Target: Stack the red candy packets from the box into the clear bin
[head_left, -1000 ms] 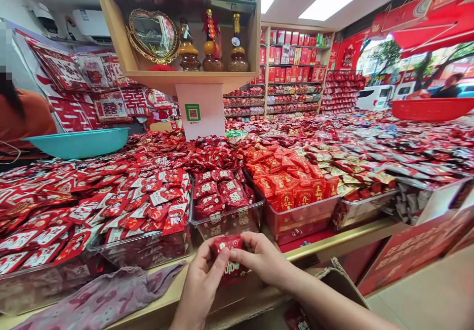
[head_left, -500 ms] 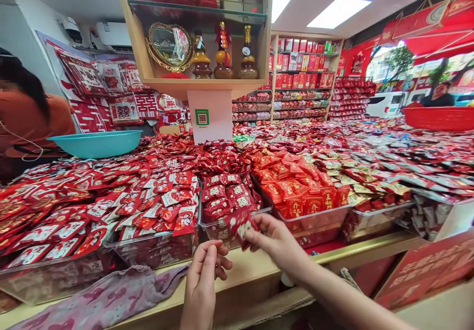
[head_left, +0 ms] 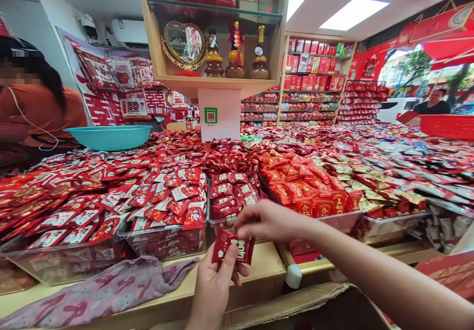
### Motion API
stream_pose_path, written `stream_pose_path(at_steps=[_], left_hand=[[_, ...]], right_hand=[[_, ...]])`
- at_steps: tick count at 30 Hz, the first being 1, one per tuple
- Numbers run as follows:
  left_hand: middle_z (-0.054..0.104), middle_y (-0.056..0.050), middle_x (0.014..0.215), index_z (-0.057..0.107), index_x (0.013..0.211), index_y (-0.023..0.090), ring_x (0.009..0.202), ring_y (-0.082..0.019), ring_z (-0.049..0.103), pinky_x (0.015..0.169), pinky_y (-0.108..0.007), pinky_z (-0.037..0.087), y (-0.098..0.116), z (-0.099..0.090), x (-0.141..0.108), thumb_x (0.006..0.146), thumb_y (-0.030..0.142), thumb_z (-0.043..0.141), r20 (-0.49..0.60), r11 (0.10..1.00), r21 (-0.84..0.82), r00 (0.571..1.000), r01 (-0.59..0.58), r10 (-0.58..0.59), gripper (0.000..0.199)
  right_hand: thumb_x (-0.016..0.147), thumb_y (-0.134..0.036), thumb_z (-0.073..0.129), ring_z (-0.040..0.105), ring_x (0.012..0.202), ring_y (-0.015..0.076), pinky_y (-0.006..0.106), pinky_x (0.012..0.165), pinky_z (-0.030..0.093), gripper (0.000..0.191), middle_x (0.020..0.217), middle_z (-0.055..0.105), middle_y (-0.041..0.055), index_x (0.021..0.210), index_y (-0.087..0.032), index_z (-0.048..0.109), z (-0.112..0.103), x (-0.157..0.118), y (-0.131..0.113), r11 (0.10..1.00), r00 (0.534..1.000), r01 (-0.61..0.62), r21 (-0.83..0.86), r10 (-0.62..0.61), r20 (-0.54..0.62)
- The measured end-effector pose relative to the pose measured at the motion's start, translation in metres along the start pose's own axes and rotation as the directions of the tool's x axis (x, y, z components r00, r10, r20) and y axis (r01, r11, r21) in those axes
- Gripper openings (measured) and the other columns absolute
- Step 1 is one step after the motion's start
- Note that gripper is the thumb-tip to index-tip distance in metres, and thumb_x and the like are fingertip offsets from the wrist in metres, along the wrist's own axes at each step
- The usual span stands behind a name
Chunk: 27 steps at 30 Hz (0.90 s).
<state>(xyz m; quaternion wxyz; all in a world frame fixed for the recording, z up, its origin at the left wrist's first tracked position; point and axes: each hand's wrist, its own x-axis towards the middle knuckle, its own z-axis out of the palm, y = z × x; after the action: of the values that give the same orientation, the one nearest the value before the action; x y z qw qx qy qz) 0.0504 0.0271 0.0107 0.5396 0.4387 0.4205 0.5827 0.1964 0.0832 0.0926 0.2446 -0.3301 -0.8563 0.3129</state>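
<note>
A small dark red packet (head_left: 234,247) with a white double-happiness character and white flowers is pinched in my left hand (head_left: 218,275), thumb across its front. Just above its upper edge is my right hand (head_left: 259,221), fingers bent downward and seemingly holding nothing; whether a fingertip touches the packet I cannot make out. Behind my hands, a clear bin (head_left: 218,224) holds similar dark red packets (head_left: 237,190). To its right lie bright red packets (head_left: 314,197) with gold characters; to its left, red and white packets (head_left: 170,197) fill another bin.
A patterned cloth (head_left: 126,288) lies on the counter's front edge (head_left: 262,266). Below, a cardboard box (head_left: 296,305) stands open. A turquoise basin (head_left: 111,137) is at back left, near a person in orange (head_left: 70,113). A display cabinet (head_left: 218,81) rises behind the bins.
The dark red packet has passed from my right hand to my left. My right hand has moved up over it, toward the bin. The view has shifted slightly left.
</note>
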Motion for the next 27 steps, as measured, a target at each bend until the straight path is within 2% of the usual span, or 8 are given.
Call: stream_pose_path(at_steps=[4, 7, 11, 13, 18, 23, 27], left_hand=[[0.064, -0.002, 0.06, 0.056, 0.088, 0.015, 0.048, -0.014, 0.059, 0.038, -0.019, 0.037, -0.002, 0.001, 0.002, 0.067, 0.04, 0.061, 0.03, 0.991, 0.132, 0.999, 0.017, -0.021, 0.033], [0.064, -0.001, 0.057, 0.057, 0.087, 0.015, 0.045, -0.013, 0.058, 0.038, -0.018, 0.036, -0.002, 0.003, -0.001, 0.066, 0.04, 0.061, 0.015, 0.99, 0.14, 1.0, 0.006, -0.009, 0.033], [0.065, -0.002, 0.056, 0.06, 0.084, 0.015, 0.041, -0.012, 0.056, 0.035, -0.018, 0.033, -0.003, 0.005, -0.005, 0.064, 0.04, 0.063, -0.019, 0.992, 0.126, 0.999, -0.028, 0.031, 0.033], [0.065, -0.002, 0.056, 0.06, 0.084, 0.015, 0.041, -0.013, 0.055, 0.034, -0.018, 0.033, -0.002, 0.005, -0.005, 0.064, 0.041, 0.063, -0.021, 0.991, 0.129, 0.999, -0.026, 0.029, 0.033], [0.065, -0.003, 0.056, 0.06, 0.079, 0.015, 0.043, -0.013, 0.056, 0.037, -0.019, 0.036, 0.002, 0.004, -0.005, 0.064, 0.04, 0.063, 0.052, 0.99, 0.138, 0.999, -0.008, 0.001, 0.029], [0.064, -0.001, 0.053, 0.061, 0.071, 0.016, 0.039, -0.013, 0.053, 0.035, -0.019, 0.036, 0.002, 0.009, -0.007, 0.062, 0.039, 0.065, -0.008, 0.993, 0.096, 0.998, -0.063, 0.064, 0.024], [0.064, -0.001, 0.053, 0.06, 0.074, 0.016, 0.04, -0.012, 0.054, 0.034, -0.018, 0.034, -0.001, 0.009, -0.008, 0.063, 0.039, 0.064, -0.014, 0.992, 0.115, 0.999, -0.043, 0.045, 0.026]], right_hand=[[0.073, -0.024, 0.053, 0.056, 0.069, 0.0138, 0.024, 0.065, 0.04, 0.018, 0.076, 0.065, 0.0042, 0.081, -0.014, 0.066, -0.02, 0.043, 0.021, 0.949, 0.978, -0.095, -0.299, 0.033, -0.204], [0.068, -0.025, 0.059, 0.055, 0.064, 0.0145, 0.024, 0.058, 0.037, 0.016, 0.07, 0.065, 0.0047, 0.077, -0.015, 0.067, -0.02, 0.072, 0.033, 0.875, 0.977, -0.188, -0.447, 0.119, -0.18], [0.064, -0.021, 0.062, 0.052, 0.056, 0.0119, 0.021, 0.053, 0.035, 0.008, 0.059, 0.062, 0.0024, 0.066, -0.015, 0.067, -0.013, 0.086, 0.04, 0.873, 0.971, -0.239, -0.425, 0.205, -0.125], [0.064, -0.017, 0.061, 0.052, 0.056, 0.0108, 0.02, 0.053, 0.035, 0.006, 0.058, 0.062, 0.0017, 0.065, -0.015, 0.067, -0.013, 0.085, 0.041, 0.888, 0.976, -0.218, -0.406, 0.189, -0.111], [0.068, -0.016, 0.055, 0.053, 0.06, 0.0102, 0.02, 0.056, 0.037, 0.012, 0.066, 0.063, 0.0014, 0.073, -0.014, 0.066, -0.017, 0.077, 0.044, 0.915, 0.986, -0.165, -0.368, 0.139, -0.097], [0.065, -0.019, 0.059, 0.053, 0.06, 0.0104, 0.02, 0.056, 0.038, 0.014, 0.066, 0.063, 0.001, 0.074, -0.013, 0.067, -0.019, 0.075, 0.052, 0.943, 0.989, -0.145, -0.299, 0.149, -0.011], [0.063, -0.02, 0.061, 0.052, 0.06, 0.0105, 0.02, 0.055, 0.037, 0.013, 0.065, 0.064, 0.0004, 0.073, -0.014, 0.067, -0.022, 0.077, 0.053, 0.927, 0.981, -0.178, -0.33, 0.194, 0.017]])
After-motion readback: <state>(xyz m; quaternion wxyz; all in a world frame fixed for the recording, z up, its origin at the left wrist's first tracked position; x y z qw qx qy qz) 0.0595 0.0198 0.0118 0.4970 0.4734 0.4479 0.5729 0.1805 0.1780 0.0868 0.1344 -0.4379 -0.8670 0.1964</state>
